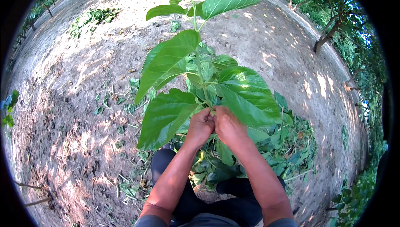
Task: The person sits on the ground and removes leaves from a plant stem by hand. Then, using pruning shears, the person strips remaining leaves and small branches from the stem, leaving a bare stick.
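Both my hands meet at the lower end of a leafy green branch (200, 71) that rises upright in front of me. My left hand (201, 125) is closed around the stem, its fingers pressed together. Right beside it, my right hand (226, 123) is also closed at the stem, touching the left. Broad toothed leaves spread to both sides, a large glossy leaf (250, 96) on the right and another big leaf (168, 116) on the left. The fingertips and the stem's cut end are hidden between my hands.
Below my hands, a heap of picked leaves (291, 143) lies on the bare soil by my dark-trousered legs (241, 208). A smaller leaf pile (92, 21) is at the far left. Trees (329, 35) line the far edge and right side; scattered leaves and twigs dot the ground.
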The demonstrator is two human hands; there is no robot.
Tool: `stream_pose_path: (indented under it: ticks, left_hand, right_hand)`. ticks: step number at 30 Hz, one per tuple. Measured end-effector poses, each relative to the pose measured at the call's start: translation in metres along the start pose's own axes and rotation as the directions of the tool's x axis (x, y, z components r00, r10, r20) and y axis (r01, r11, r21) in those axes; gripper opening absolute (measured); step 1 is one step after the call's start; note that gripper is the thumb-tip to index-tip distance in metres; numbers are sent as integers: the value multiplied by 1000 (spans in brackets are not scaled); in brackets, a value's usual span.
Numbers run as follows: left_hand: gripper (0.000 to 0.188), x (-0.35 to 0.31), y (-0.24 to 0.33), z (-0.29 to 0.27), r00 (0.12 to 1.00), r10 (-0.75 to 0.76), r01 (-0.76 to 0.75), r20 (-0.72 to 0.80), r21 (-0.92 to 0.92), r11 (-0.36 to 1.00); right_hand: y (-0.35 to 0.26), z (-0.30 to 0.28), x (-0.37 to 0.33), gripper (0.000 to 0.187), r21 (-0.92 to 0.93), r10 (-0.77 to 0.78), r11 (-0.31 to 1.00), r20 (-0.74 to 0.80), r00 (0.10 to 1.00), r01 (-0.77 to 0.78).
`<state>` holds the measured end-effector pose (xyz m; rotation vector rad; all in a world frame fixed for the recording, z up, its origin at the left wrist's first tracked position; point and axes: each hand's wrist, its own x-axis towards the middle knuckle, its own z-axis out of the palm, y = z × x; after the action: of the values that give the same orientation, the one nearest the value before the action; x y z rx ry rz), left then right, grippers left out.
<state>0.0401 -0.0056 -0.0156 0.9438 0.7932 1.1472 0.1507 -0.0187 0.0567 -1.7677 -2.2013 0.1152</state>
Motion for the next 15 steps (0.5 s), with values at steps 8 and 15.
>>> stream_pose_path:
  ticks: [8, 15]
  left_hand:
    - [21, 0, 13, 5, 999, -42, 43, -23, 74, 996]
    - [19, -12, 13, 6, 981, 196, -192, 15, 269, 944]
  right_hand:
    - [-10, -20, 9, 45, 432, 156, 897, -108, 982, -95]
    - [-31, -14, 27, 38, 344, 105, 937, -114, 988, -60]
